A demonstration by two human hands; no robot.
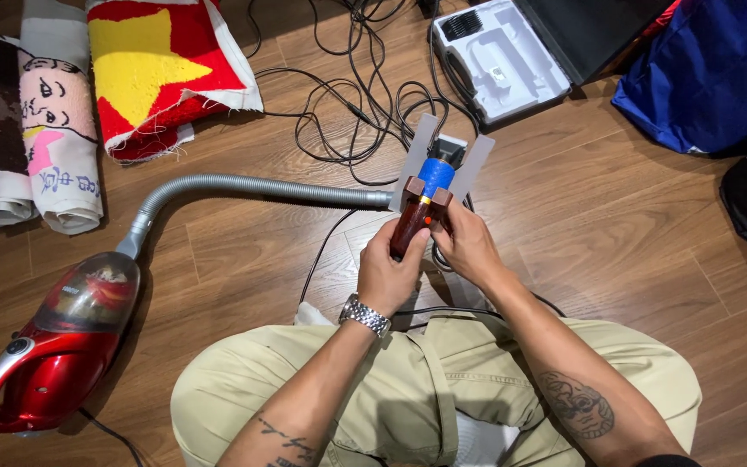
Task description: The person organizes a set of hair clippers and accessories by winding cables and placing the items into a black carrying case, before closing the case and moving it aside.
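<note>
Both my hands hold a hand-held trimmer tool [419, 203] over the wooden floor. It has a dark red body, a blue wrapped middle and a grey flared guard [477, 160] at the head. My left hand [386, 272] grips the red body from the left. My right hand [469, 246] wraps it from the right, thumb near the body. A grey ribbed hose [252, 186] runs into the guard's left side.
The hose leads to a red hand vacuum [54, 346] at lower left. Rolled tufted rugs [58, 112] and a red rug with a yellow star [157, 65] lie at top left. Tangled black cables [356, 95], an open grey tool case [503, 56], a blue bag [719, 69].
</note>
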